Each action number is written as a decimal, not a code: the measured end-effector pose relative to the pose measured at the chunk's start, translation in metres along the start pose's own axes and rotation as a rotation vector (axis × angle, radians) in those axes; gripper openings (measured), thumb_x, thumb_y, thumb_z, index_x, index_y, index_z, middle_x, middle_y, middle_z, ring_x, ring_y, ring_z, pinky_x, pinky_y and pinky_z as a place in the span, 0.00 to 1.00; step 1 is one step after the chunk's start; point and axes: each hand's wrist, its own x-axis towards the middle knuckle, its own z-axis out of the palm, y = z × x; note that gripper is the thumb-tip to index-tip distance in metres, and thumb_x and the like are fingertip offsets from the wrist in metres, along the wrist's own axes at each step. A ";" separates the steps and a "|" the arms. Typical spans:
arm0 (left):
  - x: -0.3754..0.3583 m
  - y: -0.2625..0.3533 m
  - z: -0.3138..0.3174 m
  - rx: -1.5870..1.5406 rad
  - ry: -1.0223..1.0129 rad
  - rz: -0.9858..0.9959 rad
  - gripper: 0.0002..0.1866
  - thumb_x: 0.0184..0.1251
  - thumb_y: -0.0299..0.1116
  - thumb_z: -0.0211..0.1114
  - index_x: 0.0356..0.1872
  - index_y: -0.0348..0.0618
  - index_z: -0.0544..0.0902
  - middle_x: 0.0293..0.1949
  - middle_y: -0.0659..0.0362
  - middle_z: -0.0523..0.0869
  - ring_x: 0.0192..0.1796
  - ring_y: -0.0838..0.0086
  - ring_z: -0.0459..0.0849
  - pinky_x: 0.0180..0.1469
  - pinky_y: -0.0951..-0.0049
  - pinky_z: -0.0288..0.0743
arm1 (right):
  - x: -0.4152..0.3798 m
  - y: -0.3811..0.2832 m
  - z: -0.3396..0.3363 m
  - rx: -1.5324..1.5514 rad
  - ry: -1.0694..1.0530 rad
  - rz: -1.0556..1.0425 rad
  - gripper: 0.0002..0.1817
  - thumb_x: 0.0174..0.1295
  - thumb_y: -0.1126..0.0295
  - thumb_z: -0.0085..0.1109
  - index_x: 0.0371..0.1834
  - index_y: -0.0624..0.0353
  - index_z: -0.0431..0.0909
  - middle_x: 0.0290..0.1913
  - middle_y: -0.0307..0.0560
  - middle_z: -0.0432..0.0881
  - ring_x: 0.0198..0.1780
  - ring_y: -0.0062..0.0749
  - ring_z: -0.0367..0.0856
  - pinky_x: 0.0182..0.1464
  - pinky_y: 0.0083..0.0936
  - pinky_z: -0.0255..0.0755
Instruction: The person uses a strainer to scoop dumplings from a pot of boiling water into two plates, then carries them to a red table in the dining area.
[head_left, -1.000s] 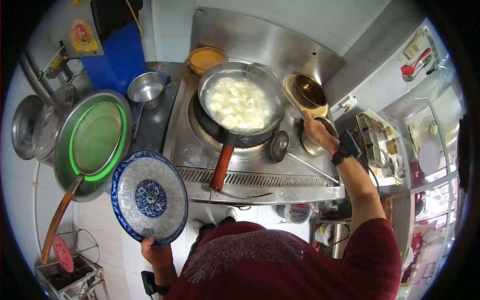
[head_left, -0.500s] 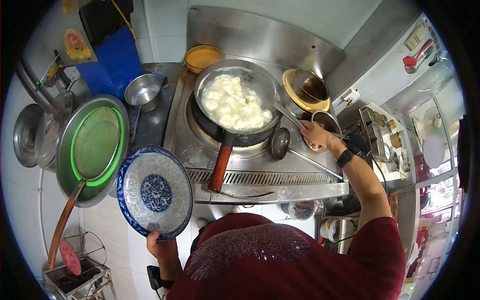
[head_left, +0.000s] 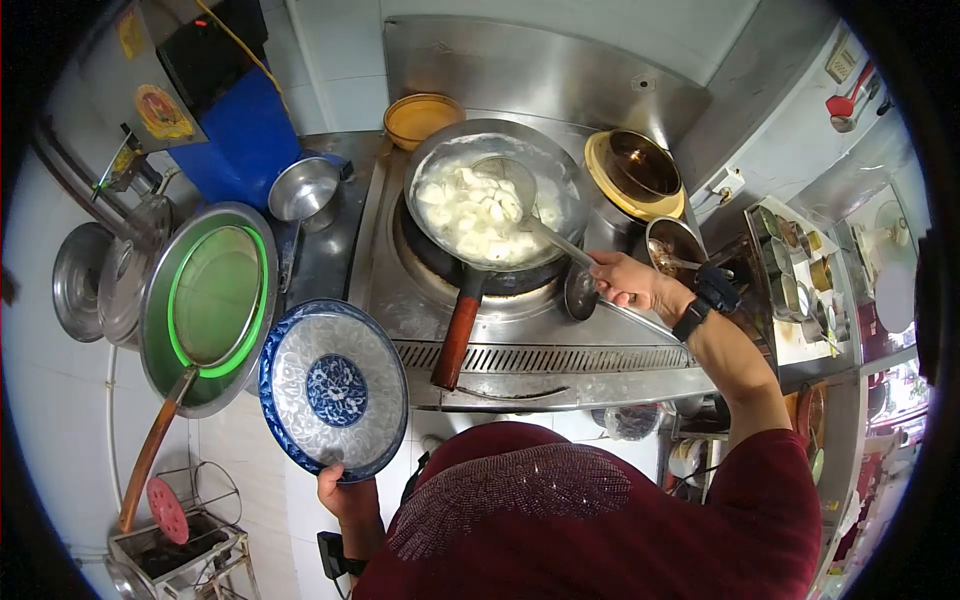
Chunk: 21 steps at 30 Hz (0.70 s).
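My left hand [head_left: 345, 492] grips the lower rim of a blue-and-white patterned plate [head_left: 375, 405], its thumb on top, holding it tilted in front of the stove. My right hand [head_left: 638, 282] is closed around the handle of a skimmer [head_left: 556, 240]. The skimmer's round mesh head is in the wok [head_left: 555, 165], over pale dumplings [head_left: 478, 212] in cloudy, steaming liquid. The wok sits on the burner, its wooden handle [head_left: 458, 335] pointing toward me. A ladle [head_left: 581, 292] rests on the stove just below my right hand.
To the left, a green-rimmed strainer [head_left: 215, 300] lies in a large metal basin [head_left: 160, 330]. Behind it stands a small saucepan [head_left: 304, 190]. A yellow bowl [head_left: 424, 118] is at the back; pots [head_left: 645, 165] and a seasoning rack [head_left: 795, 270] are on the right.
My right hand has moved left and slightly down with the skimmer, whose mesh head now shows more clearly above the dumplings. The whole view has shifted slightly; the plate stays in my left hand.
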 end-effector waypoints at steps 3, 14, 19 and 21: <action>-0.001 -0.002 0.000 0.001 -0.001 -0.013 0.30 0.42 0.29 0.51 0.54 0.40 0.66 0.50 0.53 0.73 0.54 0.62 0.71 0.58 0.59 0.61 | 0.000 -0.007 0.011 0.130 -0.077 0.028 0.21 0.61 0.67 0.41 0.59 0.47 0.55 0.20 0.29 0.62 0.12 0.09 0.56 0.06 0.06 0.44; -0.005 -0.006 0.021 0.108 -0.079 -0.025 0.30 0.43 0.32 0.53 0.55 0.42 0.65 0.52 0.56 0.72 0.56 0.64 0.69 0.58 0.61 0.61 | -0.008 -0.011 0.022 0.666 -0.165 0.092 0.20 0.61 0.72 0.43 0.57 0.49 0.55 0.21 0.34 0.61 0.14 0.09 0.54 0.08 0.04 0.48; 0.004 -0.006 0.020 0.099 -0.062 -0.071 0.31 0.41 0.28 0.51 0.56 0.43 0.65 0.53 0.55 0.71 0.56 0.62 0.68 0.59 0.58 0.59 | -0.021 0.001 0.006 0.741 -0.246 0.097 0.23 0.61 0.72 0.45 0.59 0.46 0.53 0.21 0.36 0.63 0.14 0.09 0.56 0.08 0.03 0.48; 0.008 -0.006 0.024 0.095 -0.100 -0.057 0.31 0.42 0.27 0.51 0.56 0.41 0.65 0.53 0.55 0.71 0.56 0.62 0.68 0.60 0.59 0.59 | -0.030 0.005 0.003 0.737 -0.244 0.080 0.23 0.61 0.72 0.45 0.59 0.47 0.54 0.21 0.36 0.63 0.14 0.10 0.56 0.08 0.03 0.47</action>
